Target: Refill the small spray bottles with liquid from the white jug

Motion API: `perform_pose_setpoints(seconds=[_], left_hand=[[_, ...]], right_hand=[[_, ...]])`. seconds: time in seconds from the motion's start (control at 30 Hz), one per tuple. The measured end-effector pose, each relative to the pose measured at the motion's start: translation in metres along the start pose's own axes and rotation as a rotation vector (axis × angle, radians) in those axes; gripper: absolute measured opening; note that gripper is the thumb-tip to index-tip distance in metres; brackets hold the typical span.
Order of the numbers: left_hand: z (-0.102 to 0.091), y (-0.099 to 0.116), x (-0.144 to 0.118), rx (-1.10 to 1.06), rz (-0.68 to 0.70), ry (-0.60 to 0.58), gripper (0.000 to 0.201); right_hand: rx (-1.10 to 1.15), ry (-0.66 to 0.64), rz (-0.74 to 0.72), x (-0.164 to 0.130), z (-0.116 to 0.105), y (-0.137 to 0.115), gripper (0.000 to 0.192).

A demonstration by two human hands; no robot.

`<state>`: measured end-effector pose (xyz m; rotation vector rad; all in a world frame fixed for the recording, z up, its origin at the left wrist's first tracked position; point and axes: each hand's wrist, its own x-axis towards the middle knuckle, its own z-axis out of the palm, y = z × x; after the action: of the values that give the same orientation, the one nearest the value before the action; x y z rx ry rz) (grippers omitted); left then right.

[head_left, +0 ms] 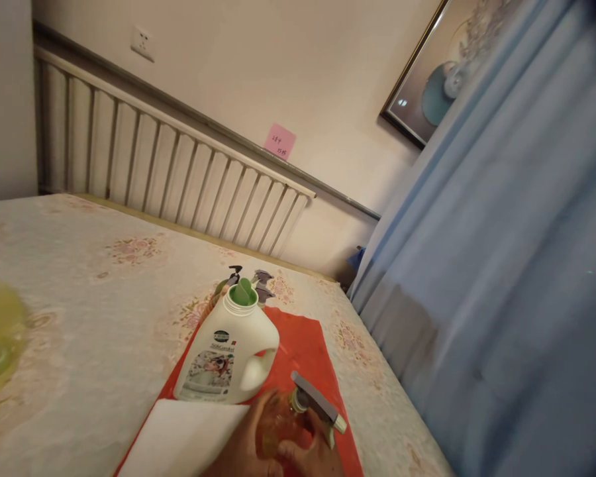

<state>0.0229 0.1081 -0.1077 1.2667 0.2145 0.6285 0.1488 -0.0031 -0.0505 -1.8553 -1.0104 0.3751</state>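
Note:
At the bottom of the view, a small see-through spray bottle [268, 430] with a grey trigger head [318, 401] stands between my hands, its nozzle pointing down to the right. My left hand [248, 447] wraps its left side. On the right, my right hand [315, 457] grips it below the trigger, thumb across the front. Just beyond is an uncapped cream detergent jug [218, 358] with a green pouring spout [243, 293]. Both lie over a red sheet [302, 341], and a white flat piece [183, 430] is left of my hands.
More trigger heads [264, 285] show behind the jug, their bottles mostly hidden. A yellow-green translucent basin [0, 324] sits at the left edge on the flowered tablecloth [104, 318]. A blue curtain [501, 265] hangs along the right; a radiator [169, 172] lines the wall.

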Motion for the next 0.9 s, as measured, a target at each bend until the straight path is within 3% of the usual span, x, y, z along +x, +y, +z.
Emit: perform_pose_setpoints(seconds=[0.17, 0.3, 0.4, 0.7, 0.9], left_hand=[[0.002, 0.010, 0.000, -0.004, 0.021, 0.067, 0.097], [0.002, 0.016, 0.002, -0.002, 0.008, 0.099, 0.091], [0.000, 0.016, 0.002, 0.016, -0.012, 0.119, 0.090], [0.000, 0.011, -0.002, -0.074, -0.039, -0.056, 0.094], [0.003, 0.027, -0.003, -0.094, -0.014, -0.133, 0.086]], right_hand=[[0.149, -0.032, 0.006, 0.002, 0.005, -0.006, 0.064], [0.347, -0.145, -0.036, 0.010, -0.003, -0.007, 0.061], [0.462, -0.143, -0.064, 0.012, -0.016, -0.014, 0.067], [0.322, 0.062, 0.019, 0.008, -0.038, -0.038, 0.031], [0.481, 0.038, 0.027, 0.012, -0.038, -0.035, 0.030]])
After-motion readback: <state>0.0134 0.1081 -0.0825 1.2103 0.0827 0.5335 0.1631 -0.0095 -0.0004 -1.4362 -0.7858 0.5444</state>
